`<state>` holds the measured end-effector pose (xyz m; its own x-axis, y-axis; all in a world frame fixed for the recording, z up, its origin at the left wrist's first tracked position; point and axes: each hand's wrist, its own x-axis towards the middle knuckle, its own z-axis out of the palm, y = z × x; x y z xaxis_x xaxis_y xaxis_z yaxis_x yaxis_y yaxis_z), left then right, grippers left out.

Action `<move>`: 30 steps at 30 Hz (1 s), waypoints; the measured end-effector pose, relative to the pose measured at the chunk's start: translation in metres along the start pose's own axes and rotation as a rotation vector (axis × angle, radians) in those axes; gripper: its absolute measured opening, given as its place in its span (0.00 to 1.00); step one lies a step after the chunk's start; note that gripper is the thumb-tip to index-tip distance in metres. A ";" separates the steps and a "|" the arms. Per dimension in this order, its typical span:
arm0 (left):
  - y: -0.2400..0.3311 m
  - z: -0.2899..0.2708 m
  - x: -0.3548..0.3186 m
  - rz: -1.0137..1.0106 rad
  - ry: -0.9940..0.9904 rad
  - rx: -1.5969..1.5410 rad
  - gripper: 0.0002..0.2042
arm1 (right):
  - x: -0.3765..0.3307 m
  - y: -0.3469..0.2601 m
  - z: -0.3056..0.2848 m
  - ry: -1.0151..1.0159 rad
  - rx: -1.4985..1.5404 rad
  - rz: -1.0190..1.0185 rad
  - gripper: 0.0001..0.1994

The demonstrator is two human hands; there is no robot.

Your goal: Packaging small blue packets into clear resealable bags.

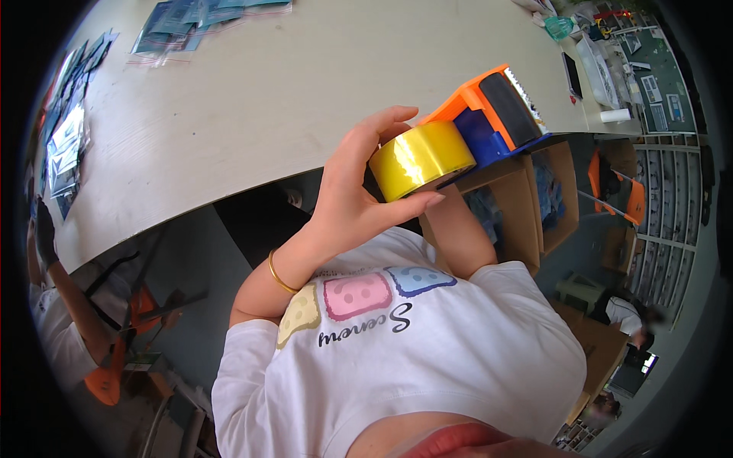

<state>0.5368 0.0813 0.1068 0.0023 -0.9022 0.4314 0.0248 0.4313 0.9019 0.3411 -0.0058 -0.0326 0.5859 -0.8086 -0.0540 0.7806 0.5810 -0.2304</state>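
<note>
My left hand (347, 195), with a gold bangle on the wrist, is wrapped around a yellow roll of tape (421, 159), thumb under it and fingers over its far side. The roll sits in an orange and blue tape dispenser (495, 111), held up over the near edge of a pale table (252, 107). My right forearm (460, 238) rises under the dispenser. The roll and dispenser hide my right hand, so its grip does not show.
Clear bags with blue contents lie at the table's far left (67, 137) and far end (200, 17). Open cardboard boxes (534, 206) stand below the table on the right. Another person's arm with a dark glove (47, 244) is at the left. Shelves (664, 191) line the right.
</note>
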 end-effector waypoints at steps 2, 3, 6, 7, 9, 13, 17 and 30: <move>-0.006 -0.001 0.003 0.036 -0.047 -0.062 0.45 | 0.015 0.009 -0.006 0.005 0.025 -0.048 0.16; -0.010 -0.001 0.005 0.078 -0.075 -0.117 0.49 | 0.038 -0.001 -0.012 0.006 0.037 -0.065 0.16; -0.018 0.002 0.002 0.093 -0.023 -0.171 0.50 | 0.022 -0.012 -0.016 0.012 0.073 -0.099 0.16; -0.021 0.003 0.001 0.115 0.012 -0.182 0.49 | 0.021 -0.014 -0.009 0.017 0.075 -0.098 0.16; -0.025 0.006 -0.002 0.126 0.029 -0.160 0.46 | 0.019 -0.013 0.041 -0.047 0.180 0.034 0.15; -0.029 0.012 -0.003 0.064 0.075 -0.092 0.45 | 0.018 -0.001 0.104 -0.105 0.442 0.134 0.15; -0.033 0.016 -0.001 0.056 0.114 0.005 0.43 | 0.026 -0.001 0.107 -0.133 0.405 0.091 0.16; -0.031 0.023 0.002 -0.026 0.246 -0.082 0.40 | 0.025 0.007 0.114 -0.339 0.226 0.028 0.18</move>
<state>0.5132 0.0665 0.0798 0.2439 -0.8920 0.3807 0.1092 0.4153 0.9031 0.3863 -0.0111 0.0757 0.6170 -0.7374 0.2748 0.7691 0.6390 -0.0121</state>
